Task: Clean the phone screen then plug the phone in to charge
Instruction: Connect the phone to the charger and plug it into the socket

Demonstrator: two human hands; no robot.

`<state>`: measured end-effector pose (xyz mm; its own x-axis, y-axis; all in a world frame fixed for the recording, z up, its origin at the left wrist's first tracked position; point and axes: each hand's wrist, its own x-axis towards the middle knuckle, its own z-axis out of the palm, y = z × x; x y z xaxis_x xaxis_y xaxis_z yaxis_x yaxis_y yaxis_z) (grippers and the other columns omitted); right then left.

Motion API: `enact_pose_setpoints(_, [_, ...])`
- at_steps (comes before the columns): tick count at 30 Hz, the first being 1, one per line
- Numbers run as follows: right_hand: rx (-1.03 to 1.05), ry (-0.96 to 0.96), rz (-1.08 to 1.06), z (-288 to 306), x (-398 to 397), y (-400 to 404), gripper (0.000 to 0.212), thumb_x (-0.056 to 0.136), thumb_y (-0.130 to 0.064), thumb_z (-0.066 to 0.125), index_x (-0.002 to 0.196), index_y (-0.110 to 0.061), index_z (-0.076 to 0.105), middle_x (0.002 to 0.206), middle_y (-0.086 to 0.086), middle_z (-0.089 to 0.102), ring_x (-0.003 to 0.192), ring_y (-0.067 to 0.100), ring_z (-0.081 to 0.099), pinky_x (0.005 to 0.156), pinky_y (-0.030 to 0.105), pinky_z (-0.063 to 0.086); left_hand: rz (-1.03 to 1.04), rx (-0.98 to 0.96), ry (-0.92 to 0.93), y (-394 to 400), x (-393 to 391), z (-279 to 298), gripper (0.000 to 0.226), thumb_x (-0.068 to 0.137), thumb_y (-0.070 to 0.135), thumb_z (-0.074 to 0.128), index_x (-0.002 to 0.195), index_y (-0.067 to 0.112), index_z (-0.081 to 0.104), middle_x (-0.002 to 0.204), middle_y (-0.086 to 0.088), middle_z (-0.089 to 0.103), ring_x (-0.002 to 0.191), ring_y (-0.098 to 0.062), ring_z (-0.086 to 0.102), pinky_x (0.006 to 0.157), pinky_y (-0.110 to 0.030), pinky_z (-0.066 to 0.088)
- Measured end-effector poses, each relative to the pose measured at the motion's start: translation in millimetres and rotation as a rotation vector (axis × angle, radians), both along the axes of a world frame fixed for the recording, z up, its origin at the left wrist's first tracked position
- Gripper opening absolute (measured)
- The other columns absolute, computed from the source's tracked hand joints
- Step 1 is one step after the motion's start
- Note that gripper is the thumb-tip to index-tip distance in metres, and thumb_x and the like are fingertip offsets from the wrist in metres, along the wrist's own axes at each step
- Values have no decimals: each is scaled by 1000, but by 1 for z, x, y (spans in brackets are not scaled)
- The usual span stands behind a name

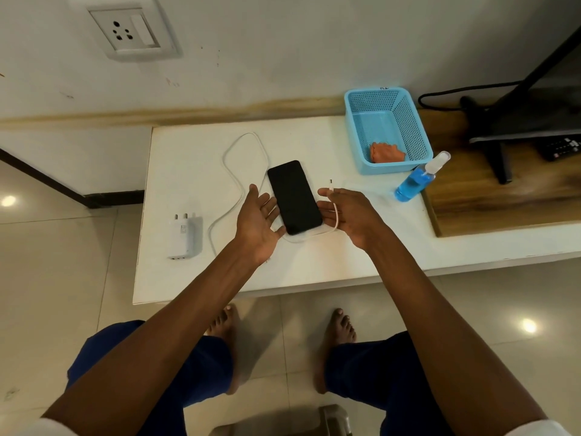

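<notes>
White table (314,272) against the wall, socket (132,31) far left above. Black phone (295,196) lies screen-up at centre. Left hand (259,220) open-palmed, fingers relaxed at the phone's left edge. Right hand (349,212) pinches the white cable (234,180) near its plug end. Adapter (184,236) left; orange cloth (386,152) in blue basket (352,127), spray bottle (415,180) right.

Ahead of you stands a pale wall (283,51), scuffed and stained brown along its foot, with a white socket plate (132,29) set in its upper left. Under it runs a low white ledge (188,278), and on the ledge's right end lies a wooden board (490,209) that carries a black stand (500,146) with a black cord (446,92) behind it. Below you spreads a glossy floor of pale tiles (63,278), with ceiling lights mirrored in it as bright spots
</notes>
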<state>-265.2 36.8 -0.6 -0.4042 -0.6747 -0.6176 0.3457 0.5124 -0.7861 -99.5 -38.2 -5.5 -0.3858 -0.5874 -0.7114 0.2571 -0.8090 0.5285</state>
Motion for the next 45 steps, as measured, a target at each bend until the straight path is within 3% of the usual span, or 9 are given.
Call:
enact_pose_setpoints(6, [-25, -54, 2, 1, 3, -2, 26, 103, -13, 49, 122, -4, 64, 106, 10, 70, 87, 18, 70, 65, 20, 58, -21, 1, -21, -5, 2, -1, 59, 99, 56, 43, 141, 15, 48, 138, -3, 57, 127, -19, 53, 106, -47, 40])
enact_pose_setpoints(14, [-101, -4, 63, -6, 6, -6, 27, 96, -17, 61, 116, -3, 70, 112, 10, 73, 95, 17, 71, 87, 28, 57, -16, 4, -30, -9, 2, 0, 60, 99, 56, 41, 141, 14, 47, 137, -5, 58, 126, -21, 54, 98, -42, 42])
enact_pose_setpoints(18, [-130, 38, 79, -12, 6, -8, 22, 97, -17, 61, 113, -10, 74, 116, 6, 73, 111, 19, 67, 104, 37, 50, -1, 16, -9, -12, 2, -3, 63, 98, 57, 43, 142, 12, 47, 138, -7, 57, 127, -23, 54, 94, -42, 43])
enact_pose_setpoints(27, [-304, 126, 155, -3, 1, -9, 21, 100, -25, 57, 112, -26, 74, 121, -5, 72, 118, 14, 64, 108, 44, 47, 5, -161, 39, -25, 7, -7, 68, 96, 65, 37, 129, 11, 63, 124, -10, 67, 108, -27, 63, 92, -40, 50])
enact_pose_setpoints(30, [-369, 126, 208, 1, 7, -10, 22, 100, -28, 57, 114, -28, 73, 125, -4, 70, 125, 16, 60, 112, 47, 42, 21, -201, 146, -29, 8, -7, 73, 97, 66, 33, 129, 9, 63, 120, -10, 69, 114, -30, 61, 110, -46, 43])
enact_pose_setpoints(34, [-422, 72, 288, 6, 20, -11, 20, 96, -32, 61, 110, -32, 76, 125, -1, 70, 126, 16, 59, 116, 49, 37, -6, -164, 406, -33, 10, -1, 80, 91, 75, 32, 136, 15, 58, 138, -12, 58, 126, -30, 54, 116, -50, 33])
enact_pose_setpoints(39, [-430, 39, 357, 10, 27, -11, 23, 90, -39, 63, 107, -33, 77, 123, -1, 70, 126, 18, 59, 117, 48, 35, 29, -113, 576, -37, 12, -2, 77, 89, 79, 28, 136, 23, 54, 144, -9, 53, 134, -30, 43, 117, -49, 26])
enact_pose_setpoints(42, [-413, 35, 367, 10, 24, -13, 27, 87, -47, 68, 108, -32, 76, 123, 0, 70, 124, 21, 61, 111, 47, 43, 39, -89, 622, -39, 13, -7, 78, 89, 79, 28, 138, 23, 54, 140, -9, 56, 134, -30, 45, 110, -49, 35])
enact_pose_setpoints(45, [-470, -64, 342, 8, 14, -13, 30, 93, -39, 62, 115, -23, 73, 129, 8, 67, 121, 30, 63, 104, 42, 49, 62, -92, 639, -43, 15, -11, 79, 90, 78, 25, 141, 23, 50, 139, -9, 57, 135, -32, 46, 110, -51, 35])
